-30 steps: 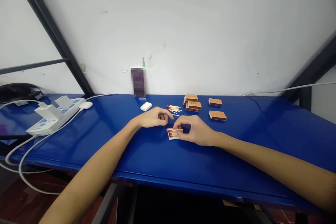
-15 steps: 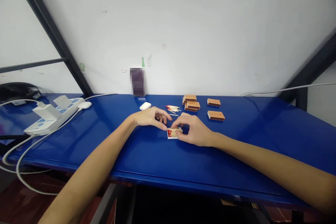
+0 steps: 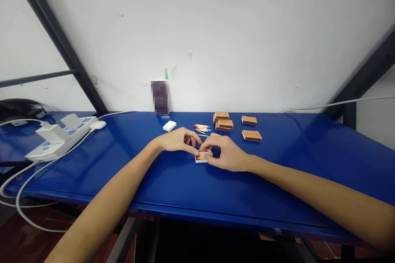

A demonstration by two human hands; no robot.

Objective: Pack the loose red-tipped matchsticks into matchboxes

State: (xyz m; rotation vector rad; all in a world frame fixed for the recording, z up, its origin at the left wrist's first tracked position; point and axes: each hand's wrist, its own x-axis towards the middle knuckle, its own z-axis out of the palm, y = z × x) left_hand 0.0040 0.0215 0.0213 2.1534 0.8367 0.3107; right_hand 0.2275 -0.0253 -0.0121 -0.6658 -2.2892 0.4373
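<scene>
A small white matchbox tray (image 3: 202, 161) lies on the blue table, filled with red-headed matches (image 3: 200, 156). My right hand (image 3: 226, 154) is over its right side, thumb and fingers closed about some matches at the top of the tray; the exact grip is partly hidden. At the tray's left end, my left hand (image 3: 177, 140) rests its thumb tip on the match heads. Its fingers are curved and apart from the thumb, with nothing seen between them. Behind the hands, a loose heap of matches (image 3: 202, 128) and a single match (image 3: 202, 135) lie on the table.
Several orange-brown matchboxes (image 3: 224, 124) are stacked behind my right hand, and two more (image 3: 252, 135) sit to the right. A white box-like piece (image 3: 169, 125) lies behind my left hand. A white power strip (image 3: 61, 139) with chargers and cables occupies the left side.
My left thumb has moved slightly right onto the match heads, closer to my right fingers. My right hand stays at the tray. The whole view has shifted a little.
</scene>
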